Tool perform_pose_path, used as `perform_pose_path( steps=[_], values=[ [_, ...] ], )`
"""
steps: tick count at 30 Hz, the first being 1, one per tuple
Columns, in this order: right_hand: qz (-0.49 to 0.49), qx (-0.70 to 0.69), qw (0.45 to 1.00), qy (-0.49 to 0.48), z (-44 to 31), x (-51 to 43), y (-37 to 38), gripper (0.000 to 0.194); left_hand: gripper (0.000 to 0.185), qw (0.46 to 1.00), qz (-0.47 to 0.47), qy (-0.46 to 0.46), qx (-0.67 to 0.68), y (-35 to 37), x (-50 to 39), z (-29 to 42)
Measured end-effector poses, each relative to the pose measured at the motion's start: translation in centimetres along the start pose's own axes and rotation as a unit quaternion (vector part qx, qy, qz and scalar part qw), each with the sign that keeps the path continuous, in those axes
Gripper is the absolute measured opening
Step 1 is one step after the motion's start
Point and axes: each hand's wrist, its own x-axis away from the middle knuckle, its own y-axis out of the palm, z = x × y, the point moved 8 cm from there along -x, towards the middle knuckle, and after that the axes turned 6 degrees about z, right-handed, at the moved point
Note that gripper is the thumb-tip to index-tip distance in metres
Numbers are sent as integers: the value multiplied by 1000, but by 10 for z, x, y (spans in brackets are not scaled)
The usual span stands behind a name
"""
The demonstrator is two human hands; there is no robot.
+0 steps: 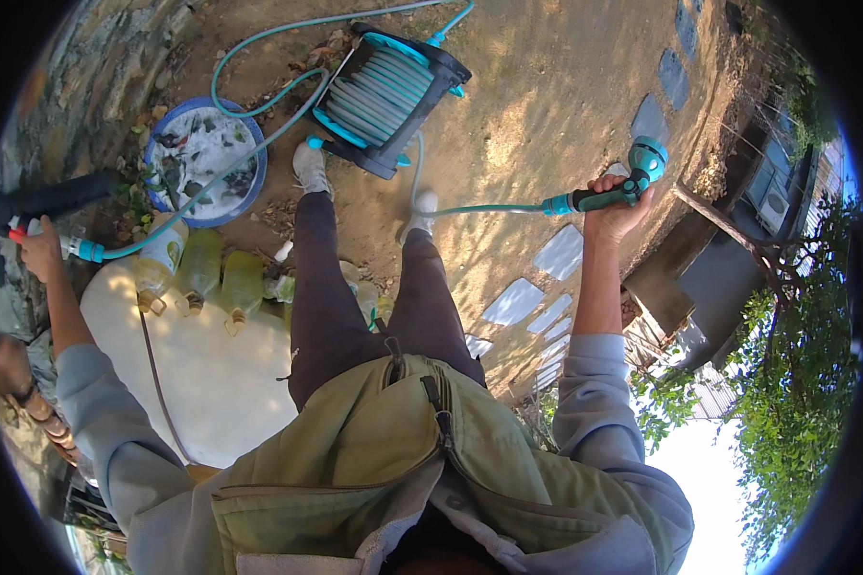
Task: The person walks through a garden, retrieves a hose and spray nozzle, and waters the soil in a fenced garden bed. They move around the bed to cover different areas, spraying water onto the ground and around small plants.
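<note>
My right hand (618, 205) is closed round the dark handle of a teal hose spray nozzle (646, 162), whose round head points up and away. A thin hose runs from its connector to a hose reel (381, 97) with a black frame, standing on the ground beyond my feet. At the far left, my left hand (41, 251) holds a tap (27, 228) with a red part. A clear fitting and a teal hose connector (88, 250) sit at the tap, and a grey-green hose (208, 188) leads from there over a basin towards the reel.
A blue-rimmed basin (261, 169) holds pale, cloudy water and leaves. Several plastic bottles (241, 284) stand near a large pale rounded surface (208, 381). A stone wall (101, 79) rises at left. Flat paving stones (514, 302) lie at right, near a branch (719, 219).
</note>
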Motion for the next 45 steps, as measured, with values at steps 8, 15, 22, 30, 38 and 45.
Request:
perform_pose_path(
  steps=[8,15,22,30,38,45],
  values=[
    [11,-73,997,19,20,-22,-104,58,44,888,-146,133,415,-154,345,216],
    [-21,-156,987,18,-2,-72,-228,59,40,783,-344,270,442,-223,589,345],
    [-51,-240,969,14,-63,-90,-377,55,49,779,-336,446,286,-251,706,494],
    [-1,-311,950,-4,-70,-79,-526,31,70,603,-182,761,154,-173,875,641],
    [80,-402,911,-49,-72,-43,-609,21,34,490,-396,773,70,-157,998,620],
    [180,-513,832,-111,-55,4,-722,56,43,581,-422,647,258,-292,894,610]
  ],
)
